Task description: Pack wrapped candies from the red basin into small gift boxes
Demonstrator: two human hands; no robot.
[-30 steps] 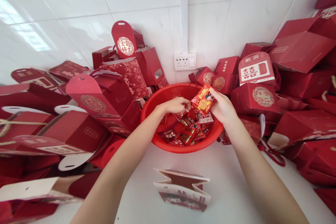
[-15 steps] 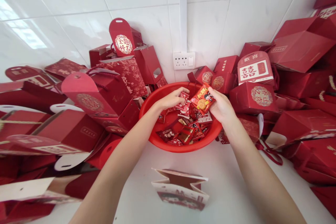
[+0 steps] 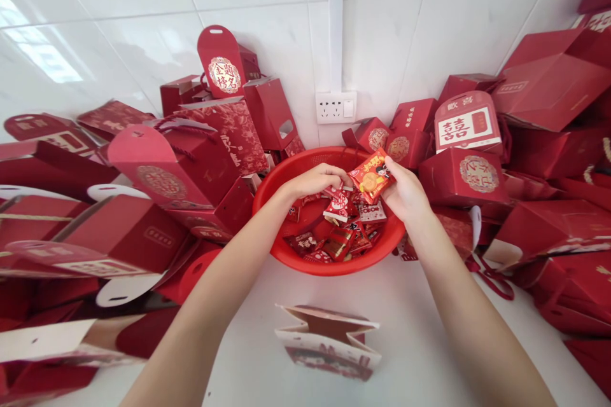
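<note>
Curled fingers of the left hand (image 3: 323, 182) now cover the small packet they showed half a second ago, above a red-and-white packet (image 3: 339, 205) in the red basin (image 3: 329, 267); whether they grip anything is unclear. As before, the right hand (image 3: 405, 194) pinches an orange-red packet (image 3: 370, 177) over the basin, thumb in front. Red boxes (image 3: 191, 165) crowd both sides; an open paper bag (image 3: 329, 359) stands nearer on the counter (image 3: 252, 337). Both forearms reach forward, converging.

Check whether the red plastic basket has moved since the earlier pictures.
No, the red plastic basket shows no visible shift; it's still just below the wall socket.
</note>
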